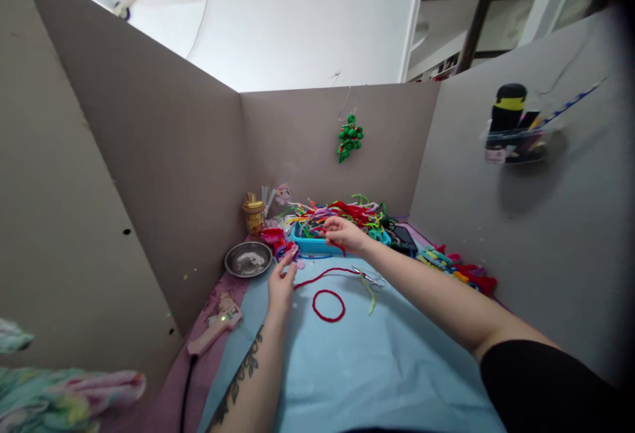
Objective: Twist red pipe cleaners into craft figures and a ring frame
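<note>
My right hand (343, 235) is raised in front of the blue tray (317, 246), its fingers pinched together. A short red pipe cleaner (339, 248) hangs just below those fingers and appears held by them. Lower on the left, my left hand (282, 279) has its thumb and fingers apart, near a small purple and pink piece (292, 252). Between the hands, a long red pipe cleaner (322, 274) curves over the blue cloth, its left end close to my left hand. Closer to me lies a closed red ring (328, 306). Scissors (370, 277) and a light green strand (370, 294) rest on the right.
Tangled colourful pipe cleaners (357, 211) heap over the tray. At left stand a metal bowl (249, 260), a brown-yellow cup (254, 217) and a pink glue gun (218, 330) with its cord. More coloured pieces (459, 268) lie right. Grey panels (292, 142) enclose the table.
</note>
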Action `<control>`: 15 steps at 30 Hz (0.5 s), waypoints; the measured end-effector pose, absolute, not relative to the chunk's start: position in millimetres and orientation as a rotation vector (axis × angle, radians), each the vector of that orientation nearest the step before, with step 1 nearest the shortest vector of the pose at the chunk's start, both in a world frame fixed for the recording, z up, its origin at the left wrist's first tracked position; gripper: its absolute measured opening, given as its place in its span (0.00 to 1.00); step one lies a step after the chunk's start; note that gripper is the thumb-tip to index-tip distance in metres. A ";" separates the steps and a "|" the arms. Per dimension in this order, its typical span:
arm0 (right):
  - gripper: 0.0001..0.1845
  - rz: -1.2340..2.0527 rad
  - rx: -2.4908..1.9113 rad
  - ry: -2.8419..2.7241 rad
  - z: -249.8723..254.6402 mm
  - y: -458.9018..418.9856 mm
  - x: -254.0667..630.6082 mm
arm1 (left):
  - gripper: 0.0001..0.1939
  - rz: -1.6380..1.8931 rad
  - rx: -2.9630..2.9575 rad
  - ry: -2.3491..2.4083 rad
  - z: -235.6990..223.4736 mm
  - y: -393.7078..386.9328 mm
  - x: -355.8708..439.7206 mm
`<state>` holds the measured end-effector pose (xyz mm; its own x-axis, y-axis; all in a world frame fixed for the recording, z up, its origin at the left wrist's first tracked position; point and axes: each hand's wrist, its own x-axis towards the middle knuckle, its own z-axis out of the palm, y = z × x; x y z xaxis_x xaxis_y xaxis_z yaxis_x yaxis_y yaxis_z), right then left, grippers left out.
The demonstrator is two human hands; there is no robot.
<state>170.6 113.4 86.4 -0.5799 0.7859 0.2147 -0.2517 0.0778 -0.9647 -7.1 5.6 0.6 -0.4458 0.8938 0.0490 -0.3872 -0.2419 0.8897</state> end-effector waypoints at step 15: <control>0.10 1.506 -0.807 -1.807 26.7 67.0 146.3 | 0.19 1.788 0.550 0.916 3.5 9.5 -18.8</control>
